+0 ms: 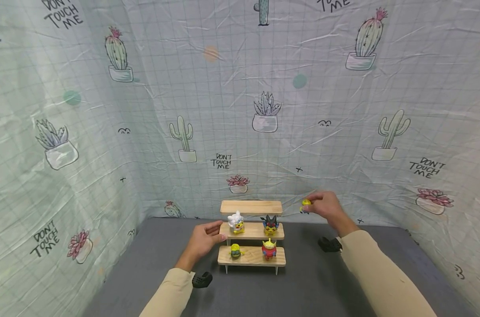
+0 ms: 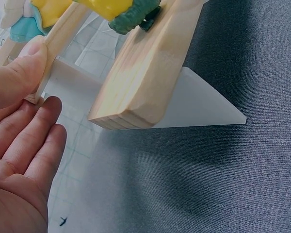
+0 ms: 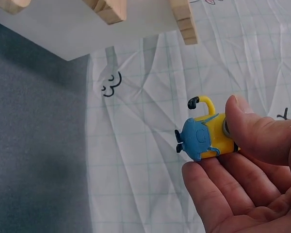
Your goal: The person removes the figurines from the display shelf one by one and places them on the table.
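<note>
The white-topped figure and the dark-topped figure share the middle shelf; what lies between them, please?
Only bare wood of the middle shelf, as the head view shows.

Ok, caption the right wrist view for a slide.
A right hand holds a yellow-and-blue toy figure before a grid-patterned sheet, wooden shelf ends along the top edge.

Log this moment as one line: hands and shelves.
left hand: grips middle shelf by left end | right hand: holds yellow-and-blue figure, right of stand | middle shelf: two figures | bottom shelf: two figures
</note>
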A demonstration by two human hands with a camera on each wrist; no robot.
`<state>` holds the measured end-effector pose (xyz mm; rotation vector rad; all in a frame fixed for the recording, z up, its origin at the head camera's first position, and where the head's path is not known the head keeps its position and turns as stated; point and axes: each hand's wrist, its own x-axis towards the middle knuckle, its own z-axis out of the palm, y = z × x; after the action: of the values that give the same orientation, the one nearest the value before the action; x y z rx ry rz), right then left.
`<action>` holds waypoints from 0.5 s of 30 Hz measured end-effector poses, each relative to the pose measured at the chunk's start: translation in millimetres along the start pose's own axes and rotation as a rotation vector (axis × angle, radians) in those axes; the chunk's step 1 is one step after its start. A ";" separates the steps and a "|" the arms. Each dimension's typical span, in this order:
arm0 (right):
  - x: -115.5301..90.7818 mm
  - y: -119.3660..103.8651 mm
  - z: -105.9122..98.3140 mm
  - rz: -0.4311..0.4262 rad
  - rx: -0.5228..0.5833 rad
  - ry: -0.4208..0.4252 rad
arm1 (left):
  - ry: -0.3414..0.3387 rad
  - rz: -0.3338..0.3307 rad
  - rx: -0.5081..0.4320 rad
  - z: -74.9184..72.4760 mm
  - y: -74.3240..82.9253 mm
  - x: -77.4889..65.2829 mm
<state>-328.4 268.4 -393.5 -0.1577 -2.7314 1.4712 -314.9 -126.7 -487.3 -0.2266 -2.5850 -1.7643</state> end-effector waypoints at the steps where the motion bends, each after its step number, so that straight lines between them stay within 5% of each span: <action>1: -0.6 1.0 -0.9 0.001 0.002 -0.006 | 0.000 0.000 -0.002 -0.1 -0.1 0.0; 15: -10.3 16.0 -13.5 -0.002 -0.023 -0.040 | -0.006 0.003 -0.012 -0.5 -0.3 -0.3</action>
<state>-315.9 287.3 -399.2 -0.1278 -2.7799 1.4587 -314.6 -127.3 -487.4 -0.2362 -2.5772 -1.7806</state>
